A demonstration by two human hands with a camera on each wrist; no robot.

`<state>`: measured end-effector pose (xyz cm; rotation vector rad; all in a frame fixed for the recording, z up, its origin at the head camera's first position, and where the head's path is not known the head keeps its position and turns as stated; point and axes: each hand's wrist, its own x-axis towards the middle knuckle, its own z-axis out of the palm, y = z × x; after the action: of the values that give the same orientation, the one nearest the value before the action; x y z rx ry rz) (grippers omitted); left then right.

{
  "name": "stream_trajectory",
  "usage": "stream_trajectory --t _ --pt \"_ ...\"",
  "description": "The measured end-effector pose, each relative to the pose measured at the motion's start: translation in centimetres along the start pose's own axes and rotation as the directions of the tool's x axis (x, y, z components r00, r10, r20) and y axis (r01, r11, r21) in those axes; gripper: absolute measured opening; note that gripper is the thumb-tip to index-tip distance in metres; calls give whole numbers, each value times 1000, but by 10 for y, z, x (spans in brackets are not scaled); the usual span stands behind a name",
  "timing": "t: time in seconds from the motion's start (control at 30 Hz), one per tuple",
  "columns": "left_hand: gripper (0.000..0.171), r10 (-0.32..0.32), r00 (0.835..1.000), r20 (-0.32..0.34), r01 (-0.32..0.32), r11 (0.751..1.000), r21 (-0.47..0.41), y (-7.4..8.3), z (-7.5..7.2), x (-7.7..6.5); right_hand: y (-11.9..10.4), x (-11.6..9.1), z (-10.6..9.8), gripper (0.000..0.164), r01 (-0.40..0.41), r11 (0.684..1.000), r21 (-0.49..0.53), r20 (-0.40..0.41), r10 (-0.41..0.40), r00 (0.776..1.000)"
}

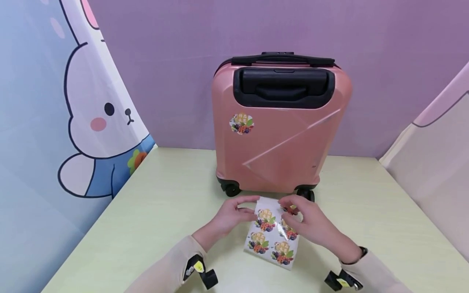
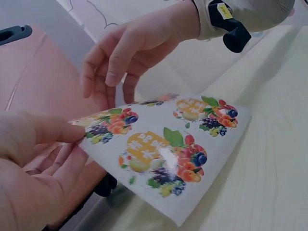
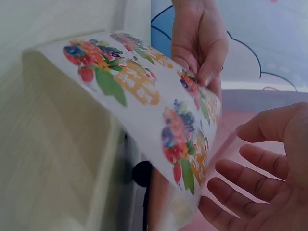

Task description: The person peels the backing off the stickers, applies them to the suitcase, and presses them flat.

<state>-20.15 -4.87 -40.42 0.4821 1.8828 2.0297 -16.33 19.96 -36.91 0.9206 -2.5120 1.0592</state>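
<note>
A white sheet of round fruit stickers (image 1: 270, 237) is in front of the pink suitcase, tilted with part of it lifted off the table. My left hand (image 1: 231, 215) pinches its left edge between thumb and fingers; the left wrist view shows this grip on the sticker sheet (image 2: 154, 180). Over the sheet's right side is my right hand (image 1: 311, 221), its fingers loosely bent. In the right wrist view my right hand (image 3: 269, 178) is beside the sheet's edge with nothing between thumb and fingers. Whether a fingertip touches the sheet, I cannot tell.
The pink suitcase (image 1: 278, 142) stands upright at the back of the pale table (image 1: 168, 211), with one fruit sticker (image 1: 242, 123) on its upper left. Behind it hangs a purple backdrop (image 1: 165, 73). A rabbit-print panel (image 1: 91, 89) borders the left side.
</note>
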Motion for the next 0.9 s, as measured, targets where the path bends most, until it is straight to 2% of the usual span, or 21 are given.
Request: stream_trajectory --t 0.33,0.6,0.9 --pt "44 77 997 5 -77 997 31 7 1 -4 -15 5 3 31 131 987 -94 -40 -135 990" --pt "39 72 997 -23 -70 995 65 13 1 -5 -21 14 5 33 124 989 -86 -26 -127 992" --pt "45 113 992 -58 -114 993 -17 13 2 -1 -23 22 12 38 144 979 -145 -87 -158 984"
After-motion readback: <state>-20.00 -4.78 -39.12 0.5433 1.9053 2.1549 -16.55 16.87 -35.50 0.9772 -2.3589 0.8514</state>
